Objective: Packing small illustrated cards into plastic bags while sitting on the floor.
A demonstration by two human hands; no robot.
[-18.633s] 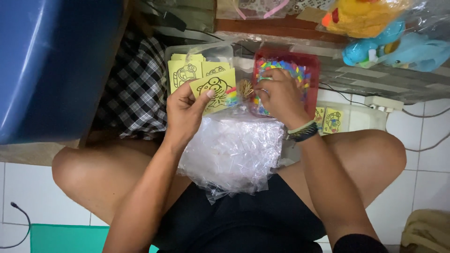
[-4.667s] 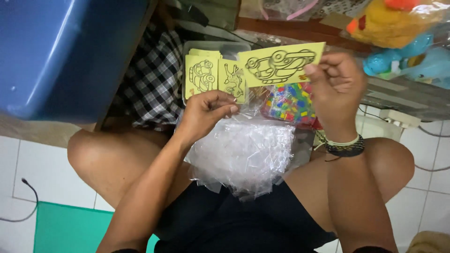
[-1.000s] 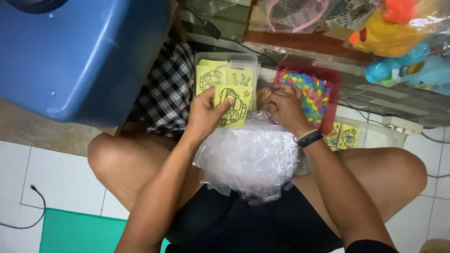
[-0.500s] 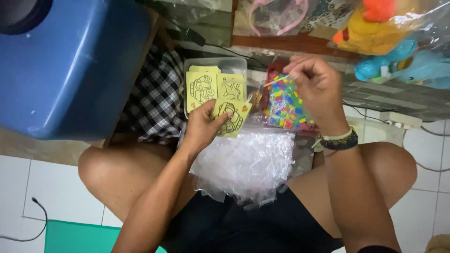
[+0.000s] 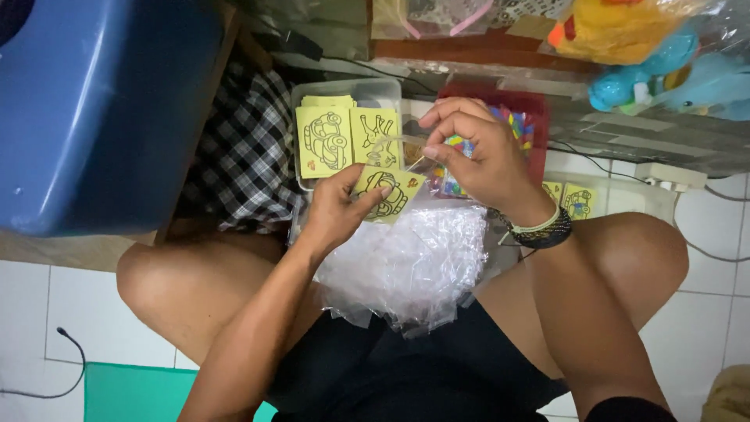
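Observation:
My left hand (image 5: 334,215) pinches a small yellow card (image 5: 388,195) with a black outline drawing of a car, holding it over the pile of clear plastic sleeves (image 5: 406,262) on my lap. My right hand (image 5: 473,152) hovers just right of the card, its fingers closed on a thin pale stick (image 5: 414,164) and what looks like a small clear sleeve. Behind the hands stands a clear tub (image 5: 344,87) holding more yellow outline cards (image 5: 324,141). A red tray (image 5: 525,98) of small coloured pieces lies partly hidden behind my right hand.
A big blue bin (image 5: 94,101) fills the upper left, with checked cloth (image 5: 242,156) beside it. Bagged plush toys (image 5: 648,47) sit at the top right. Another clear tub with yellow cards (image 5: 576,202) and a power strip (image 5: 664,173) lie on the right. A green mat (image 5: 133,391) covers white floor tiles.
My right hand has come down from above the red tray toward the card, still pinching the stick. My left hand keeps the car card in about the same place.

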